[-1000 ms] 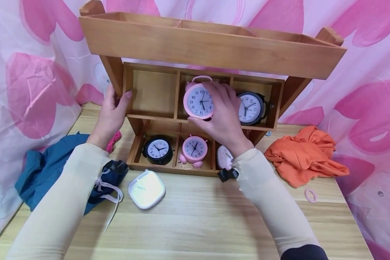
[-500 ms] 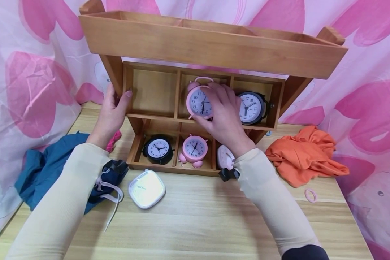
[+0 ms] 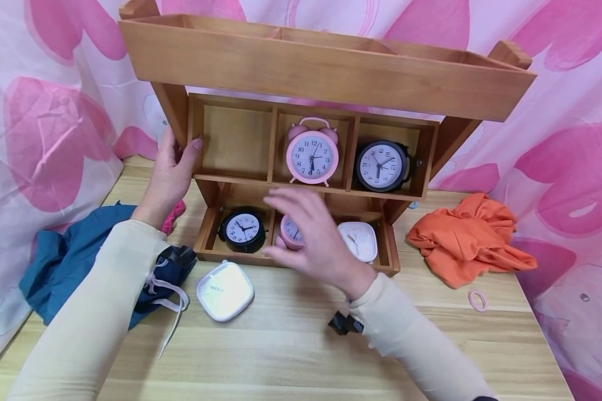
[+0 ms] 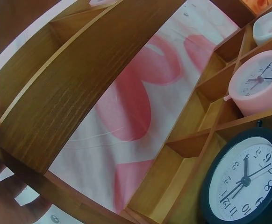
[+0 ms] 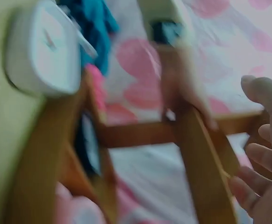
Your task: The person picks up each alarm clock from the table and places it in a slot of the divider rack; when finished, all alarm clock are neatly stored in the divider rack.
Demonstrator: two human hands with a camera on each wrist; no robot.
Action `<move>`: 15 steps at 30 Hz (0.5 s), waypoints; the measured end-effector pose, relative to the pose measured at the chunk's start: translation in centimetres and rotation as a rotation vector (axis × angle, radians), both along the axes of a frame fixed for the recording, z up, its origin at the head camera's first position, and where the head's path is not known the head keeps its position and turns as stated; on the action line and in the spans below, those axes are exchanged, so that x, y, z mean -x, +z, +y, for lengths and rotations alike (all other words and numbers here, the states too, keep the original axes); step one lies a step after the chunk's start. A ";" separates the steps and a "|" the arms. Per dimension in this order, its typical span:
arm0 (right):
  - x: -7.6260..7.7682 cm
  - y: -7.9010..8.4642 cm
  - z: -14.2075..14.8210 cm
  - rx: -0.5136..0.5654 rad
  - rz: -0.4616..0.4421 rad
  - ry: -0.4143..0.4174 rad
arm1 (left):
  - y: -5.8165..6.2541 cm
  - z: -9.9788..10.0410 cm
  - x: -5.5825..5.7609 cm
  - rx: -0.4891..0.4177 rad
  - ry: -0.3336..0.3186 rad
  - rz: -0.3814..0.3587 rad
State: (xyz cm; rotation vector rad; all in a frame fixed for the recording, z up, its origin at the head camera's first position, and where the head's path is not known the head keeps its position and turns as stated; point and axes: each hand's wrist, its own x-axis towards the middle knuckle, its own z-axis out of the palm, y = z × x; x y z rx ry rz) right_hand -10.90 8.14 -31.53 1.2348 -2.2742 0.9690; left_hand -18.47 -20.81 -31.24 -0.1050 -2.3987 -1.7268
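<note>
My left hand (image 3: 168, 172) grips the left side of a tiered wooden shelf (image 3: 331, 72), thumb in front and fingers behind the panel. In the middle compartment of the middle tier stands a pink twin-bell alarm clock (image 3: 303, 161), upright on its two feet. To its right a black alarm clock (image 3: 388, 175) leans with its dial turned. With fingers spread and nothing held, my right hand (image 3: 316, 239) hovers before the bottom tier. It partly covers another pink alarm clock (image 3: 289, 227), which sits between a black alarm clock (image 3: 244, 236) and a white square one (image 3: 363, 239).
A white square clock-like object (image 3: 224, 292) lies on the table (image 3: 281, 356) before the shelf. Blue cloth (image 3: 75, 256) with a white cord is at left, orange cloth (image 3: 464, 239) at right. Near the orange cloth lies a pink ring (image 3: 478, 301).
My right hand has let go of the pink alarm clock in the middle compartment and drawn back down toward the bottom tier. That clock has settled upright. My left hand keeps its grip.
</note>
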 end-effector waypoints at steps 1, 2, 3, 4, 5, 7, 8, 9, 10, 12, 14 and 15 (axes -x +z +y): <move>-0.5 -0.6 -0.4 -0.029 -0.035 0.027 | 0.0 0.0 0.0 0.001 0.000 -0.001; -0.9 -1.2 -0.7 -0.062 -0.082 0.049 | 0.1 0.0 0.0 0.002 0.001 -0.005; -1.3 -1.9 -1.1 -0.104 -0.134 0.064 | 0.3 0.2 -0.2 0.003 0.001 -0.009; -1.7 -2.6 -1.5 -0.142 -0.187 0.072 | 0.3 0.1 -0.2 0.003 0.002 -0.012; -2.1 -3.3 -1.8 -0.180 -0.227 0.082 | 0.3 0.2 -0.3 0.004 0.004 -0.015; -2.7 -4.9 -2.6 -0.245 -0.313 0.100 | 0.4 0.2 -0.3 0.001 0.004 -0.017; -3.0 -5.7 -3.0 -0.274 -0.346 0.107 | 0.3 0.2 -0.4 0.003 0.006 -0.019; -3.3 -6.5 -3.3 -0.300 -0.370 0.116 | 0.3 0.2 -0.4 0.005 0.007 -0.019; -3.6 -7.3 -3.7 -0.321 -0.384 0.124 | 0.1 0.1 -0.2 0.006 0.010 -0.017; -4.0 -8.6 -4.2 -0.370 -0.420 0.133 | 0.0 0.2 -0.2 0.009 0.012 -0.017; -4.4 -9.7 -4.8 -0.415 -0.420 0.135 | 0.0 0.2 -0.3 0.013 0.015 -0.021; -4.5 -10.1 -5.0 -0.432 -0.412 0.131 | 0.0 0.2 -0.3 0.015 0.015 -0.023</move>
